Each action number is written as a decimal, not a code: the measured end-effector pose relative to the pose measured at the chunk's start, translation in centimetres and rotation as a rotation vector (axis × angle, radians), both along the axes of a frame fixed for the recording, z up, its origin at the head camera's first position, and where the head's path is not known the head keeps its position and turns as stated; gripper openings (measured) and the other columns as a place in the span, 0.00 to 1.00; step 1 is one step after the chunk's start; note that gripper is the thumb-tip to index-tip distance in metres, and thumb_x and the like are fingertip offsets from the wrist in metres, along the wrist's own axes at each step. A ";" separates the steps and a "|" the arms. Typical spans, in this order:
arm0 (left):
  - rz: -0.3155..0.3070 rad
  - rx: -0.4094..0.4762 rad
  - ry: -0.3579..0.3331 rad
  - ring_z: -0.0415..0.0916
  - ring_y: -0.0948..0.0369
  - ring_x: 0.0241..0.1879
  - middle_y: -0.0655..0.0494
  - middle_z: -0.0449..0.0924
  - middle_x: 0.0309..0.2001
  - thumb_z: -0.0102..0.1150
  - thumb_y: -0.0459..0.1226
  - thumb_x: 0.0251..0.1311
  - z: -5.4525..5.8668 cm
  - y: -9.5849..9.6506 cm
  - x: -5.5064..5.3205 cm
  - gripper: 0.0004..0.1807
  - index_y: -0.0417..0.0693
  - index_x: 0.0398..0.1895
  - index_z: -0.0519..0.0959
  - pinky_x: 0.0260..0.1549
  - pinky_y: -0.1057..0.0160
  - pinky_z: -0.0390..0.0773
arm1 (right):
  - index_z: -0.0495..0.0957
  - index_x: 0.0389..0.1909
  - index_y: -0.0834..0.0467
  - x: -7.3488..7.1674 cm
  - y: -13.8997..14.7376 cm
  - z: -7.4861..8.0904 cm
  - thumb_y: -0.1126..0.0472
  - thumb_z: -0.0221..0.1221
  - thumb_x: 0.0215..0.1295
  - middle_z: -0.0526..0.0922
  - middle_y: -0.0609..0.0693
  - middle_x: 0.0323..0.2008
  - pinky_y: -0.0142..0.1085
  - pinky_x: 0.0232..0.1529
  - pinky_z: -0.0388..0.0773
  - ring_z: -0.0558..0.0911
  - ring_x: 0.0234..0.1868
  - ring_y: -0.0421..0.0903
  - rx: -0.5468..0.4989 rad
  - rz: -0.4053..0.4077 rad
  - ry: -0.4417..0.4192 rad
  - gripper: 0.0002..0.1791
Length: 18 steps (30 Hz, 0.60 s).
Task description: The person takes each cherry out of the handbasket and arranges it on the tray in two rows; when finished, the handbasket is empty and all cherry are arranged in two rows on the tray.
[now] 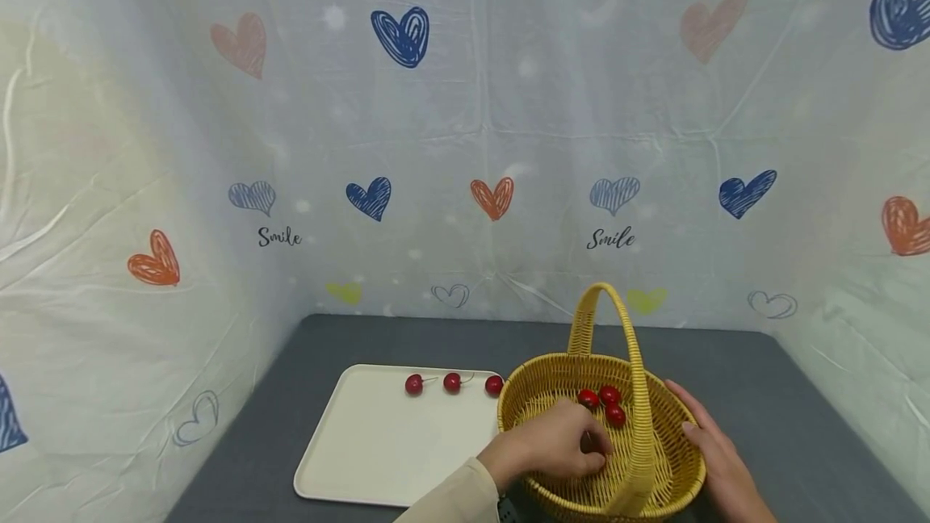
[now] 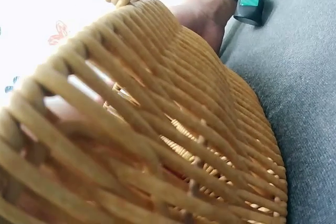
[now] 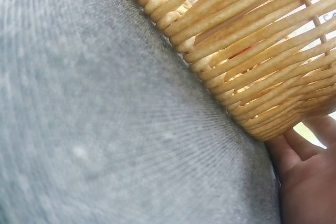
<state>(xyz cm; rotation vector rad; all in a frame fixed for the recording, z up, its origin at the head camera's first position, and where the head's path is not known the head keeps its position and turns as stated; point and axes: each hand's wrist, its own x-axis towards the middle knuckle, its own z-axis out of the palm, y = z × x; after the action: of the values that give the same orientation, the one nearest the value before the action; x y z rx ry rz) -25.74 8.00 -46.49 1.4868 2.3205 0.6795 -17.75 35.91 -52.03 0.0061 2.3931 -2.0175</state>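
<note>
A yellow wicker basket point(image 1: 541, 370) with a tall arched handle stands on the table's right half. My left hand point(image 1: 555, 438) reaches inside it with curled fingers, pinching a cherry that is mostly hidden by the fingertips. Just beyond those fingers, red cherries point(image 1: 615, 415) lie together on the basket floor. From the right, my right hand point(image 1: 722, 458) holds the basket's side, thumb at the rim and fingers along the outer wall. In the left wrist view the weave covers most of the left hand. The right wrist view has the right hand point(image 3: 310, 187) against the wicker.
Left of the basket lies a cream tray point(image 1: 392, 450), partly overlapped by it. Three stemmed cherries point(image 1: 452, 382) sit in a row along its far edge. The dark grey table point(image 1: 785, 402) meets a white curtain point(image 1: 436, 119) with printed hearts at the back and sides.
</note>
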 end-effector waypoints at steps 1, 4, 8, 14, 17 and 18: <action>0.005 -0.008 0.013 0.79 0.83 0.35 0.72 0.90 0.40 0.67 0.35 0.74 0.0 0.0 0.0 0.11 0.55 0.53 0.93 0.37 0.83 0.78 | 0.42 0.92 0.47 0.0 0.0 0.0 0.43 0.34 0.93 0.49 0.59 0.84 0.33 0.52 0.87 0.78 0.60 0.22 -0.002 0.003 0.002 0.35; -0.003 -0.030 0.056 0.79 0.84 0.35 0.71 0.91 0.42 0.69 0.33 0.71 0.0 0.1 0.1 0.15 0.56 0.56 0.92 0.37 0.84 0.77 | 0.42 0.92 0.47 0.0 0.0 0.0 0.43 0.34 0.93 0.48 0.61 0.85 0.32 0.52 0.87 0.77 0.60 0.20 0.001 0.006 -0.002 0.35; -0.002 0.000 0.118 0.79 0.84 0.36 0.70 0.92 0.45 0.70 0.34 0.72 -0.3 0.2 0.0 0.14 0.55 0.56 0.92 0.38 0.85 0.76 | 0.41 0.92 0.49 0.1 0.0 0.1 0.44 0.34 0.93 0.45 0.66 0.87 0.30 0.51 0.86 0.74 0.59 0.16 0.020 0.008 -0.008 0.35; 0.055 0.151 0.072 0.82 0.83 0.43 0.69 0.91 0.51 0.72 0.40 0.73 -0.2 0.2 -0.1 0.14 0.56 0.59 0.91 0.43 0.84 0.78 | 0.41 0.92 0.49 0.1 -0.2 0.3 0.43 0.35 0.93 0.43 0.68 0.87 0.29 0.52 0.86 0.73 0.59 0.15 0.035 0.004 -0.006 0.36; 0.062 0.257 0.044 0.82 0.84 0.45 0.68 0.91 0.51 0.71 0.39 0.74 0.0 0.1 0.0 0.14 0.56 0.59 0.90 0.45 0.84 0.80 | 0.42 0.91 0.49 0.1 -0.2 0.4 0.44 0.34 0.93 0.45 0.68 0.87 0.28 0.52 0.85 0.72 0.60 0.15 0.038 0.007 0.008 0.35; 0.066 0.301 0.030 0.82 0.84 0.46 0.66 0.92 0.51 0.72 0.38 0.73 0.1 0.1 0.0 0.14 0.55 0.59 0.90 0.46 0.83 0.80 | 0.42 0.91 0.49 0.1 -0.2 0.4 0.44 0.34 0.93 0.45 0.68 0.87 0.28 0.52 0.84 0.72 0.60 0.15 0.037 0.010 0.012 0.35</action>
<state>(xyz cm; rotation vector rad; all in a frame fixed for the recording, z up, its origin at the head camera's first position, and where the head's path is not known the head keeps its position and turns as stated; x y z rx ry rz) -25.70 8.10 -46.39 1.5555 2.3796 1.0713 -17.65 35.75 -51.67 -0.0177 2.4322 -1.9750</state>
